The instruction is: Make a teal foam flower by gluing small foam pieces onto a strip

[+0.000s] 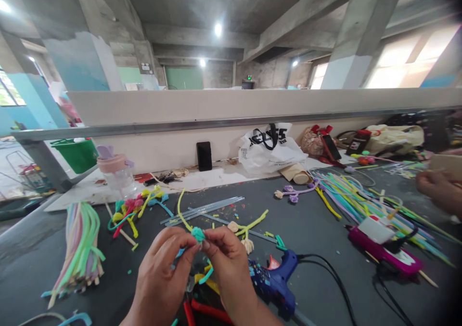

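My left hand (160, 270) and my right hand (229, 263) meet at the middle of the table, fingertips pinched on a small fuzzy teal pipe-cleaner bud (198, 234). A thin yellow-green pipe cleaner (181, 208) curves upward just behind the bud; whether the two are joined I cannot tell. Past my right fingers lies a yellow-green pipe-cleaner sprig (252, 224) with cream buds. Beside my right wrist rests a dark blue glue gun (277, 282). Below my hands, partly covered by them, is a tool with red handles (209, 311).
A bundle of pastel pipe cleaners (77, 249) stands left; more pipe cleaners (346, 196) spread right. Clear sticks (205, 209) lie ahead. A magenta power strip (384, 254) trails black cables. Behind are a phone (204, 156), a cup (113, 172) and a white bag (270, 148). Another person's hand (440, 189) shows far right.
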{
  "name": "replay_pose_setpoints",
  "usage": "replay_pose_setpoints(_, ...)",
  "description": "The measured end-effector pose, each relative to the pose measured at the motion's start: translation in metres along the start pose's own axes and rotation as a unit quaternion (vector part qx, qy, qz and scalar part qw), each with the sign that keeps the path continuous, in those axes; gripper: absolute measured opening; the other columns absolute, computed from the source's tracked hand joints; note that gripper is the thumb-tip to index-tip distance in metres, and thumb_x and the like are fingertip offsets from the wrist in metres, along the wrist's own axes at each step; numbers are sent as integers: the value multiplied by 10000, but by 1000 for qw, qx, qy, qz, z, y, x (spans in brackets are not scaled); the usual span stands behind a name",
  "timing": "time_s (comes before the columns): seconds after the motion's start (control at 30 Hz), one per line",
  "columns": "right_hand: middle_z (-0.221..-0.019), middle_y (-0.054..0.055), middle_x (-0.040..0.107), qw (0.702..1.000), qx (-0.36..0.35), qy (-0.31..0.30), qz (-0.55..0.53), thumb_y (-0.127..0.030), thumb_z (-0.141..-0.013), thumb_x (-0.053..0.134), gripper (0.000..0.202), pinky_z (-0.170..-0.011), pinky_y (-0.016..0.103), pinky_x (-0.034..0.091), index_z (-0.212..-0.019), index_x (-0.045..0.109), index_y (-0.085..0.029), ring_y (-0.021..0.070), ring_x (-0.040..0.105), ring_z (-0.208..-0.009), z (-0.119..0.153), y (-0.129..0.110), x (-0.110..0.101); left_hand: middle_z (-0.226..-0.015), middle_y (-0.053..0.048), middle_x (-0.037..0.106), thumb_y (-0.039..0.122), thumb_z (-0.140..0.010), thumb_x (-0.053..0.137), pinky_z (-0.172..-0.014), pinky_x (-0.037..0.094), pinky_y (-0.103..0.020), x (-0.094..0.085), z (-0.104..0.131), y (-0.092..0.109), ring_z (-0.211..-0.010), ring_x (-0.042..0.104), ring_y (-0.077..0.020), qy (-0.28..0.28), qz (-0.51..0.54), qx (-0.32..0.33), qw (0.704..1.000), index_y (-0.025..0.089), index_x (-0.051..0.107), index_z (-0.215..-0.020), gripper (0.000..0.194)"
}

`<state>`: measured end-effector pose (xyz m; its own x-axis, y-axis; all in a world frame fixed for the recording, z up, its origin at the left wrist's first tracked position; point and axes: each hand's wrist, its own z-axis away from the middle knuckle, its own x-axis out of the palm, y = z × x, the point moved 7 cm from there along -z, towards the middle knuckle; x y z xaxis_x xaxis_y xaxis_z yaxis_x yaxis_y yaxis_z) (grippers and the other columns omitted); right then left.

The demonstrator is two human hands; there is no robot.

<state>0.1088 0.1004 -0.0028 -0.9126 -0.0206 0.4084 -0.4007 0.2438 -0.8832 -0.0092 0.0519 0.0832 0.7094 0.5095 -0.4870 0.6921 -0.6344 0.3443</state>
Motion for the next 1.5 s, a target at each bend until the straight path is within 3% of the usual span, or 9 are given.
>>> replay_pose_setpoints(0.3,-655,-18,635,999,6,-2,-40,-216,-625,749,99,-599,225,403,-694,680,-199,117,538,-624,-2,8,0,-701,0,594,88,-802,530,-605,468,-225,3,-1,-3,-684,572,-130,-53,34,25,998,206,560,-737,138)
replay_pose_setpoints(0.47,-639,-25,638,996,18,-4,-92,-245,-620,771,135,-596,221,408,-694,668,-198,107,540,-606,-2,5,2,-809,-16,614,128,-798,561,-651,485,-228,-5,1,-6,-769,590,-142,-18,45,7,999,219,592,-882,127)
replay_pose_setpoints(0.6,-652,-23,630,998,-8,-4,-58,-248,-635,765,135,-613,233,417,-723,672,-204,117,547,-625,-2,1,-1,-797,-12,605,147,-796,572,-648,478,-218,-9,1,-9,-766,584,-139,11,25,-11,1000,216,587,-842,84)
replay_pose_setpoints(1.03,-729,-11,632,993,-88,-9,84,-213,-718,675,46,-643,237,429,-763,667,-220,136,557,-691,3,-13,-2,-762,-5,584,160,-793,579,-646,465,-195,-5,0,-3,-725,569,-116,18,12,-2,1000,205,571,-799,46)
replay_pose_setpoints(1.33,-804,-8,648,960,-217,-18,176,-73,-747,560,216,-728,262,440,-835,644,-252,141,579,-763,9,-30,2,-769,-10,594,138,-764,593,-685,462,-211,-4,0,3,-727,578,-122,30,-29,39,998,196,576,-823,85)
replay_pose_setpoints(1.5,-790,-14,644,947,-235,-25,218,-61,-756,531,226,-725,261,434,-840,628,-247,137,561,-752,10,-33,4,-723,4,589,127,-779,577,-628,458,-194,-1,0,-1,-686,573,-111,2,9,5,1000,203,561,-766,79)
